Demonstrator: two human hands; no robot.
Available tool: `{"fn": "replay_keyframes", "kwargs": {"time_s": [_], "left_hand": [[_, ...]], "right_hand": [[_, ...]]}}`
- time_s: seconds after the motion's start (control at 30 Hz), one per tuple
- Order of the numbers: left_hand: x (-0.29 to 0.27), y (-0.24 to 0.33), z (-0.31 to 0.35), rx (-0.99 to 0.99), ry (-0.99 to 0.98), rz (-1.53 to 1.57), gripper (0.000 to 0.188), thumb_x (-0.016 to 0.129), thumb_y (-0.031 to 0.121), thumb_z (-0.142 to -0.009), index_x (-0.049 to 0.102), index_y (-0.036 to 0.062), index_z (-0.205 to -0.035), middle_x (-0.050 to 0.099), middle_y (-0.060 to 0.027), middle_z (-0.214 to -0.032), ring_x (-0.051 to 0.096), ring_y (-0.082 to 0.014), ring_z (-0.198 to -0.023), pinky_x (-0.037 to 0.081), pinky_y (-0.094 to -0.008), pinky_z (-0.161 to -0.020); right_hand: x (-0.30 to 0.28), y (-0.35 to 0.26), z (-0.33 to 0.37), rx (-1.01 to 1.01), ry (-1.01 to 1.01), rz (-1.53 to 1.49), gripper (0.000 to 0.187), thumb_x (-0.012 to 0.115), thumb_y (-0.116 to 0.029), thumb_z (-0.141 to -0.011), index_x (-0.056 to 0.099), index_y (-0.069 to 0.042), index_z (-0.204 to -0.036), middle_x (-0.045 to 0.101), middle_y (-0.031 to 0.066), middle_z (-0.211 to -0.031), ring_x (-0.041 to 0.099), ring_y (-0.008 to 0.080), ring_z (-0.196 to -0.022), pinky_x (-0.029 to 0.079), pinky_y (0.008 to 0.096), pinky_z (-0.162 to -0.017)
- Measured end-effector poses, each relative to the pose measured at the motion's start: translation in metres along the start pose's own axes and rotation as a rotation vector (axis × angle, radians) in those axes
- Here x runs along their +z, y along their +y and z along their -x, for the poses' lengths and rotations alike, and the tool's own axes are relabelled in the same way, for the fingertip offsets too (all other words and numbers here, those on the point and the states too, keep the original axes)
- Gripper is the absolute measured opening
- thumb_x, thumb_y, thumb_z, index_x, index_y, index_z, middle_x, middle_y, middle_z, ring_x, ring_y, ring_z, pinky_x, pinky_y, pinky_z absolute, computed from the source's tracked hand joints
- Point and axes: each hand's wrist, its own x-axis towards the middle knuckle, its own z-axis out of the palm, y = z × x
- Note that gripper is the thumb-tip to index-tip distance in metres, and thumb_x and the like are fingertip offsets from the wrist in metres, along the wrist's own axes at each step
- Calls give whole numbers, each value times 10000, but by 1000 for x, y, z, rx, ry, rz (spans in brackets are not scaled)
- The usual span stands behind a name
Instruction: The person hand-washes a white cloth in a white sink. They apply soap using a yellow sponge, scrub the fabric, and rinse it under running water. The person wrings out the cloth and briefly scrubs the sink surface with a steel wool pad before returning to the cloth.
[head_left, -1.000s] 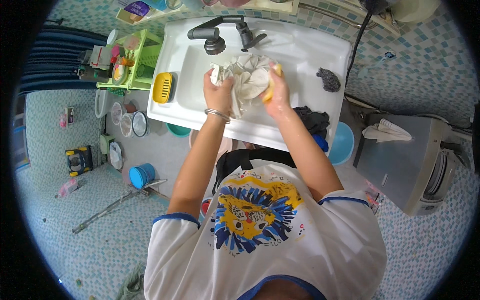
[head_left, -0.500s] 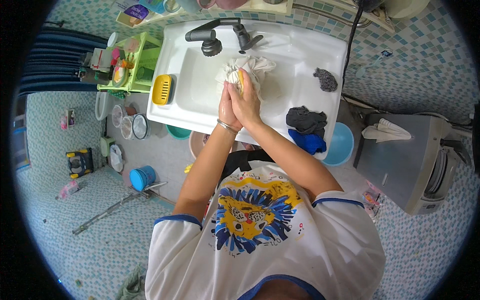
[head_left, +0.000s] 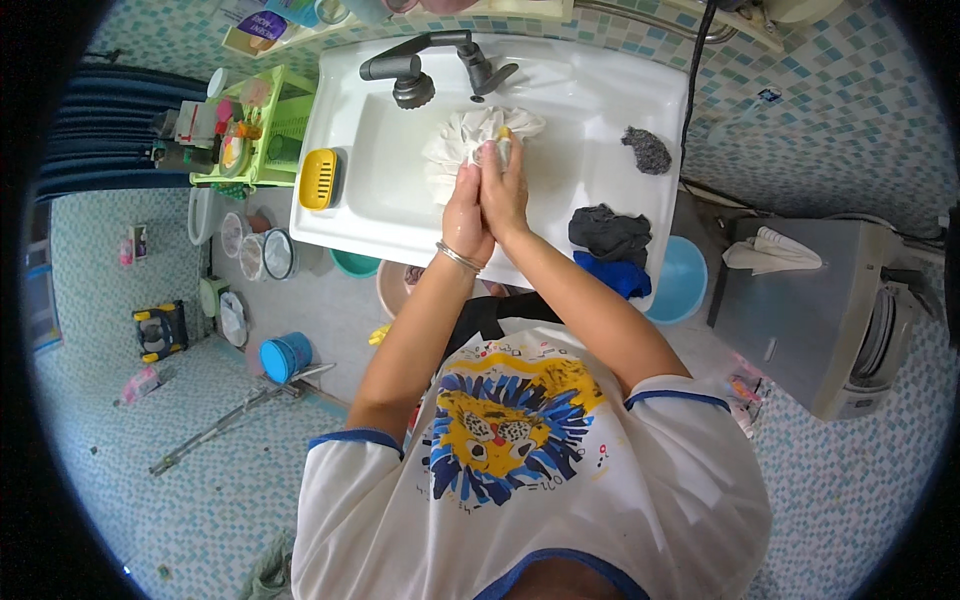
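Observation:
A wet white cloth (head_left: 452, 140) lies bunched up in the basin of the white sink (head_left: 385, 195). Over its near side my two hands are pressed together, palm against palm. My left hand (head_left: 463, 212), with a silver bangle at the wrist, is closed on the cloth's gathered folds. Against it, my right hand (head_left: 505, 190) is closed around a yellow bar of soap (head_left: 504, 132), whose end shows at the fingertips. The fingers hide most of the soap and part of the cloth.
A dark faucet (head_left: 410, 68) overhangs the basin. On the left rim stands a yellow soap dish (head_left: 319, 180); a grey scrubber (head_left: 646, 150), a black cloth (head_left: 610, 234) and a blue cloth (head_left: 612, 274) lie on the right. A light-blue basin (head_left: 680, 285) sits beyond the corner.
My joined hands have slid slightly forward and right over the cloth. The soap has moved from beside the right palm to the fingertips, and the cloth's folds have shifted.

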Motion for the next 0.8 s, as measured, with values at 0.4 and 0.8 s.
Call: {"fn": "replay_keyframes", "kwargs": {"time_s": [0.4, 0.8], "left_hand": [[-16, 1, -13, 152, 299, -203, 189, 569, 71, -776, 466, 70, -935, 566, -87, -843, 574, -178, -690, 497, -296, -620], [-39, 6, -1, -264, -52, 169, 321, 434, 97, -850, 457, 17, -1160, 581, -112, -1033, 589, -215, -927, 486, -341, -830]], "right_hand": [[-9, 0, -1, 556, -259, -1102, 468, 374, -448, -900, 476, -72, -1159, 531, 101, -1091, 527, 239, -995, 433, 363, -861], [-10, 2, 4, 346, -390, -927, 301, 519, -199, -853, 515, -64, -1122, 537, 78, -1042, 527, 187, -957, 440, 327, -832]]}}
